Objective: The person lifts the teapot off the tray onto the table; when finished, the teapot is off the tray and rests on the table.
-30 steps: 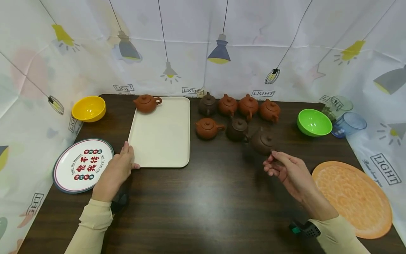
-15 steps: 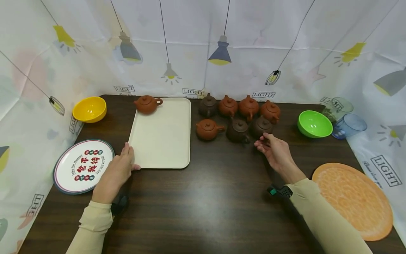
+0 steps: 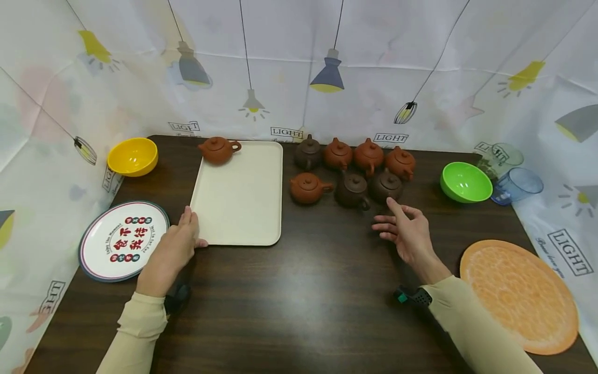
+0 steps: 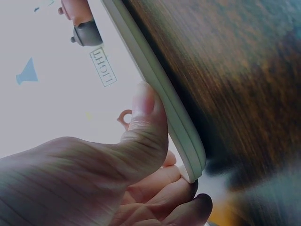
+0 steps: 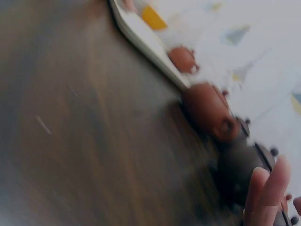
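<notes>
My left hand (image 3: 169, 252) holds the near left corner of a cream rectangular tray (image 3: 243, 208), its thumb (image 4: 146, 106) along the near rim. A reddish-brown teapot (image 3: 217, 150) sits at the tray's far left corner. My right hand (image 3: 415, 239) is spread just in front of a dark brown teapot (image 3: 386, 183) and holds nothing; whether the thumb still touches it I cannot tell. Left of that teapot stand another dark one (image 3: 352, 188) and a reddish one (image 3: 308, 188). Behind them is a row of a dark teapot (image 3: 308, 151) and reddish teapots (image 3: 369, 155).
A yellow bowl (image 3: 133, 157) and a white plate with red lettering (image 3: 123, 241) are on the left. On the right stand a green bowl (image 3: 466, 182), a clear glass (image 3: 506, 156), a blue glass (image 3: 520, 184) and an orange round mat (image 3: 518, 296). A patterned curtain (image 3: 280, 62) borders the table.
The dark teapot went from my right fingers back into the front row and was let go. My right hand moved left and its fingers spread. The left hand stayed on the tray.
</notes>
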